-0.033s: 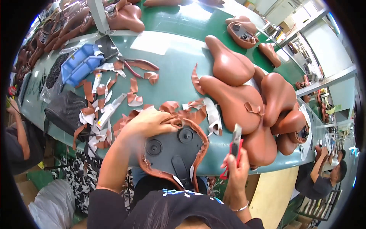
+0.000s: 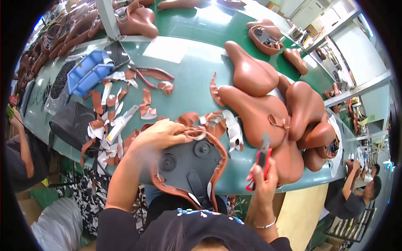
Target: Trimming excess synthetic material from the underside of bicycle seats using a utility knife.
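Observation:
A brown bicycle saddle (image 2: 191, 161) lies underside up at the table's near edge, partly over my lap. Its dark plastic base shows inside a folded brown cover edge. My left hand (image 2: 161, 134) rests on the far left of the rim, its fingers curled over and gripping the cover's edge. To the right, clear of the saddle, my right hand (image 2: 266, 180) is closed around a red and black utility knife (image 2: 262, 159). The metal tip points away from me, in front of a pile of finished brown saddles (image 2: 255, 113).
Brown and white offcuts (image 2: 111, 125) litter the table left of the saddle. Beyond them lie red-handled pliers (image 2: 144, 77), a blue bin (image 2: 88, 72) and a black mesh bag (image 2: 72, 123). A metal post (image 2: 107, 19) stands far left. People work at both sides.
My right hand has moved slightly to the right and away from me with the utility knife. My left hand stays on the saddle's rim, and a pale patch now shows beside its fingers.

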